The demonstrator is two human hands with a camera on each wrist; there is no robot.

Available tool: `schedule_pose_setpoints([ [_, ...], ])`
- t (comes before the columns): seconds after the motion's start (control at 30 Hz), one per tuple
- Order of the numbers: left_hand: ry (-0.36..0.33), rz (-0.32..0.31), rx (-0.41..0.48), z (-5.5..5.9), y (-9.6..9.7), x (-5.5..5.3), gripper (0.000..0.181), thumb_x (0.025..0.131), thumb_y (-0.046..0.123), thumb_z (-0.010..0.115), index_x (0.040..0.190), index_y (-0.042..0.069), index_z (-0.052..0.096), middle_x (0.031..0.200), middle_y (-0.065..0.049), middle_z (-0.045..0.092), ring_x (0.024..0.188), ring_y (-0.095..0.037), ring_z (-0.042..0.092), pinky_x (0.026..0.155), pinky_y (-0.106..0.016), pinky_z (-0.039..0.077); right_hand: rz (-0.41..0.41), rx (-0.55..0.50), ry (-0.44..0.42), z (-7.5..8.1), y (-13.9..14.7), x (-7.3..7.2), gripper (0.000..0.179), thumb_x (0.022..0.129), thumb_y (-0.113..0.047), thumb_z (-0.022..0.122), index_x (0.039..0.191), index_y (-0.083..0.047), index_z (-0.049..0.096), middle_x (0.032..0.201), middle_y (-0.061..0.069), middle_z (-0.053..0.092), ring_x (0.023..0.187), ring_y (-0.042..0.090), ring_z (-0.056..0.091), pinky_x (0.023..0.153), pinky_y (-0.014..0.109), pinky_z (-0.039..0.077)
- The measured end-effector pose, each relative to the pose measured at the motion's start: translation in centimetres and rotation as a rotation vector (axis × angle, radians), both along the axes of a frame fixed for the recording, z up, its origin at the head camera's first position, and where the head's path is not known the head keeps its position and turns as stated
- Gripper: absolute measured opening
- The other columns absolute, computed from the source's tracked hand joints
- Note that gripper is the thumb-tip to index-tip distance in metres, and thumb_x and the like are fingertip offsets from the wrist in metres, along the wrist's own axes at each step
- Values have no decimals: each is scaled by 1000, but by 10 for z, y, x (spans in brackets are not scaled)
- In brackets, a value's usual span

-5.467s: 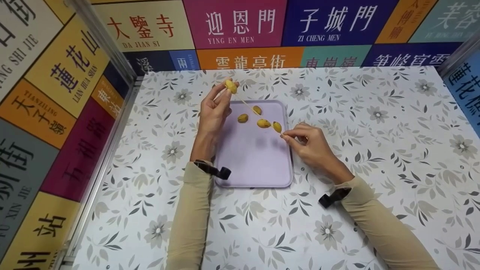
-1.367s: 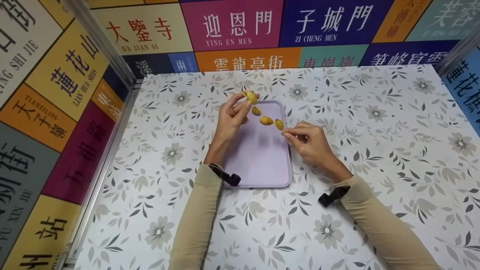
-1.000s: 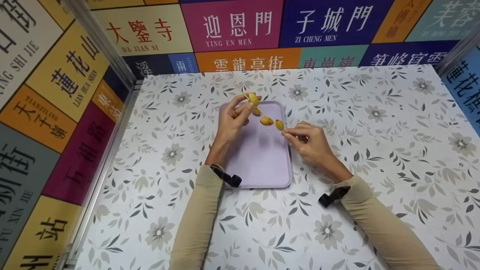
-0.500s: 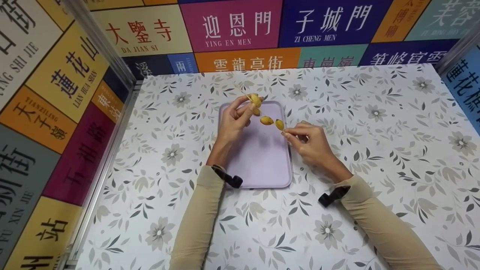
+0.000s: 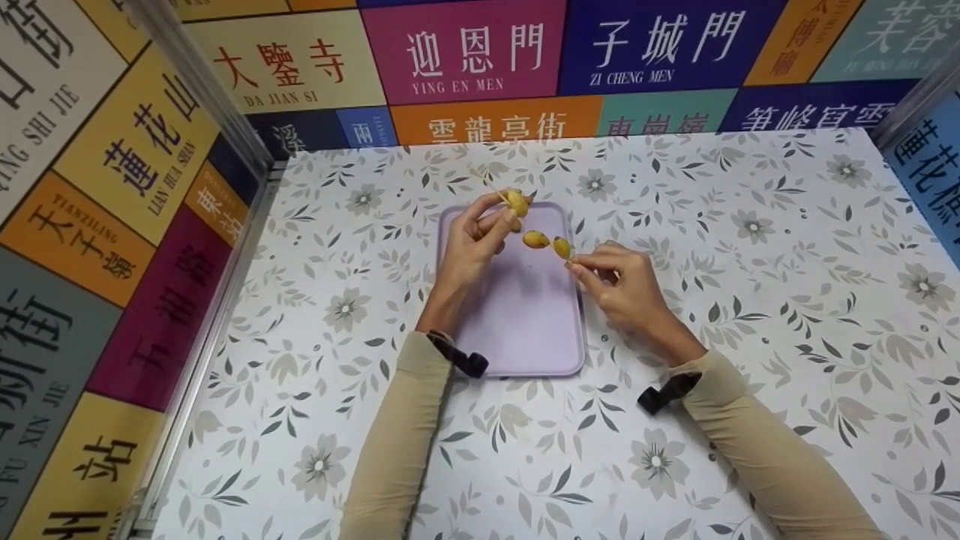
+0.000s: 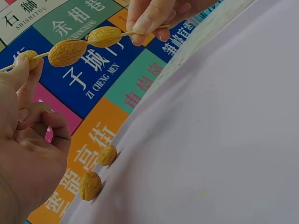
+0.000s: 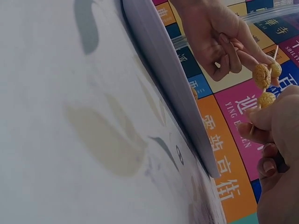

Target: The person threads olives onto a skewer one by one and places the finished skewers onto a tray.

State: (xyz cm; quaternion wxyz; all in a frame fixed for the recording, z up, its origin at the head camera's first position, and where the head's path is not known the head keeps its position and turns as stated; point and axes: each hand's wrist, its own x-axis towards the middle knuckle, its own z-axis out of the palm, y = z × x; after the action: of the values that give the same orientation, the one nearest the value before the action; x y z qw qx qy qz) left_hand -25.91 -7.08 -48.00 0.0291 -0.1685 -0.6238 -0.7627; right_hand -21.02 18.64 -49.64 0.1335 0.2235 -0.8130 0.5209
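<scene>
My left hand (image 5: 472, 244) pinches a yellow, wrinkled preserved fruit (image 5: 517, 201) between thumb and fingers. A thin wooden skewer (image 6: 127, 33) runs through this fruit, its free end sticking out up and left past the fingers. Two more wrinkled fruits sit on the skewer nearer its other end, an inner one (image 5: 535, 239) and an outer one (image 5: 562, 247), with a gap between the inner one and the pinched fruit. At that other end my right hand (image 5: 626, 289) pinches the stick. Below, two loose fruits (image 6: 90, 185) lie on the lilac tray (image 5: 525, 337), mostly hidden in the head view.
Under the tray is a table (image 5: 787, 300) covered with a white cloth of grey leaves and flowers. Panels with coloured Chinese lettering (image 5: 465, 52) stand behind the table and along its left side. Each wrist wears a black strap with a small camera (image 5: 469, 363).
Earlier, the left hand held its fruit at the skewer's tip. It has since moved right and down, sliding the fruit along the stick so the tip pokes out behind. The right hand stays nearly still.
</scene>
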Motion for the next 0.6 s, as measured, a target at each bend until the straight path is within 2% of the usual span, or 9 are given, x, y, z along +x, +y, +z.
schedule_pose_setpoints([
  [0.2, 2, -23, 2, 1, 2, 0, 29, 109, 13, 66, 138, 6, 67, 135, -20, 75, 68, -7, 48, 57, -22, 32, 3, 18, -9, 3, 3, 0, 12, 95, -4, 83, 106, -8, 87, 82, 4, 75, 66, 11, 52, 57, 17, 39],
  [0.37, 2, -28, -22, 0, 1, 0, 29, 109, 17, 67, 137, 9, 68, 134, -17, 76, 67, -7, 46, 58, -22, 33, 22, 1, -9, 2, 4, 0, 12, 96, -7, 83, 107, -11, 87, 85, 2, 77, 68, 13, 56, 57, 18, 43],
  [0.6, 3, -68, -5, -1, 0, 1, 28, 110, 14, 65, 137, 9, 68, 131, -11, 79, 62, -9, 40, 58, -23, 33, 23, 7, -9, 0, 3, -1, 12, 95, -6, 83, 106, -9, 87, 85, 3, 76, 68, 12, 55, 58, 16, 42],
])
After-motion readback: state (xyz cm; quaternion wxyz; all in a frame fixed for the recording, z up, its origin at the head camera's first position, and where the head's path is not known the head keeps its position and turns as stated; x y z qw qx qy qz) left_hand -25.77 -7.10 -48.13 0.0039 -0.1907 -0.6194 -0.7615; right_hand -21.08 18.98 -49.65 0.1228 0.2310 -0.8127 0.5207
